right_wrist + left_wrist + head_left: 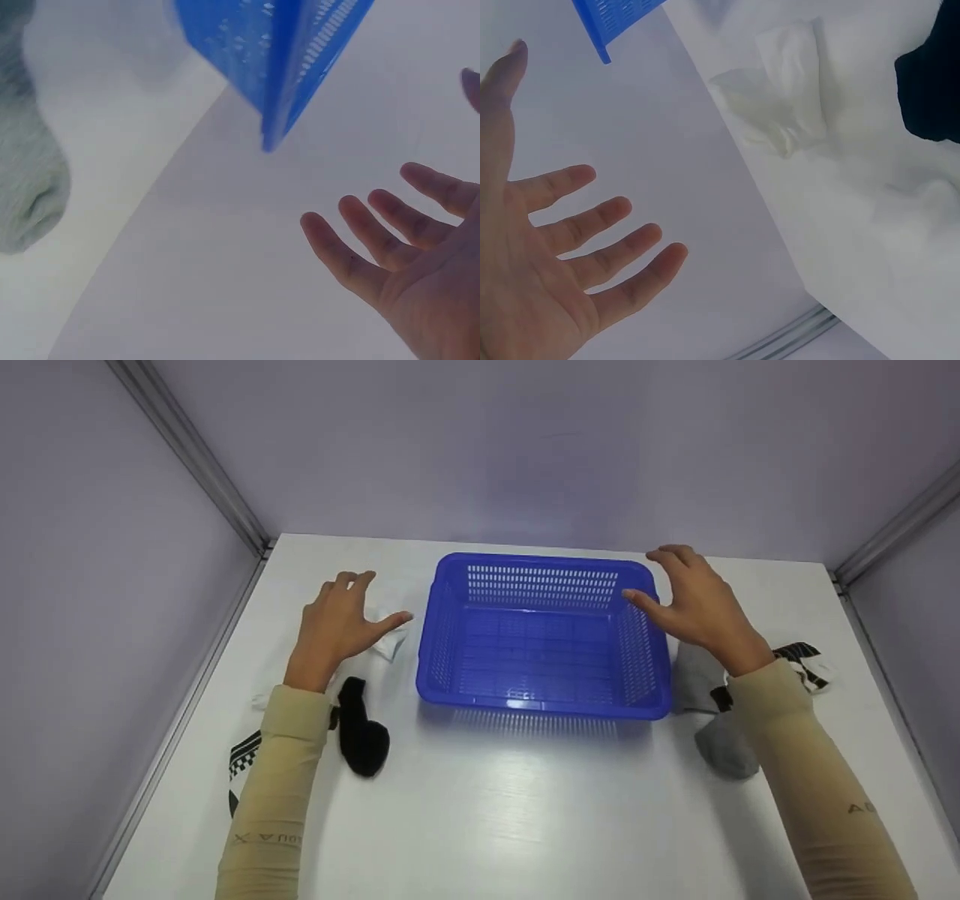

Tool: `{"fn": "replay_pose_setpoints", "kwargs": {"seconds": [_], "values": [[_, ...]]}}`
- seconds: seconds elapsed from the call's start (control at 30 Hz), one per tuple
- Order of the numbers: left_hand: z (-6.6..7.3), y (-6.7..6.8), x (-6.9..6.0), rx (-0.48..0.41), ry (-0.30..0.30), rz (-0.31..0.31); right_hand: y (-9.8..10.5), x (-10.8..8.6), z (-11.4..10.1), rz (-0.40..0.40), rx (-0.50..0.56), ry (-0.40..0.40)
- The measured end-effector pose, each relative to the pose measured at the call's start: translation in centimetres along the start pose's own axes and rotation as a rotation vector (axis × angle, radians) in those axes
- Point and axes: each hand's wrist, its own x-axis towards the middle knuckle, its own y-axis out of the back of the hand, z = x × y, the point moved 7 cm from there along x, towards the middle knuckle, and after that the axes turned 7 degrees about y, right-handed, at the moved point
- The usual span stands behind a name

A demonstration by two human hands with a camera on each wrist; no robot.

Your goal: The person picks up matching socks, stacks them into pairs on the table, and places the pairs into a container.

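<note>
two hands [336,621] [701,606] spread wide | basket [585,710] between | patterned cloth [241,763] part-hidden by left sleeve [279,780]

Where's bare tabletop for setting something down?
Bare: the table nearer than the blue basket, between both sleeves. The basket's floor is bare too. Crowded: left of the basket, black sock and white cloth; right, gray sock and patterned cloth.

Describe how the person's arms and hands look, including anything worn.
The left sleeve and right sleeve are long and tan, each with a plain band at the wrist. Both carry dark lettering on the forearm, not fully readable. The left hand and right hand wear no gloves.
</note>
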Motion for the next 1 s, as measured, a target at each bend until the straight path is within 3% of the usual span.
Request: {"fn": "replay_pose_setpoints", "kwargs": {"seconds": [0.3,0.5,0.8,1.0], "values": [[-0.8,0.2,-0.9,0.003,-0.005,-0.008,-0.3,-0.3,-4.4,0.057,0.134,0.073],[-1.9,-0.1,-1.9,-0.044,0.021,-0.012,-1.0,-0.4,-7.9,0.058,0.195,0.151],[-3.7,-1.4,-3.8,-0.157,0.038,-0.069,-1.4,-1.4,-10.6,0.072,0.308,0.212],[-4.6,-2.1,-4.7,-0.165,0.028,-0.088,-1.9,-1.8,-12.2,0.096,0.425,0.236]]}}
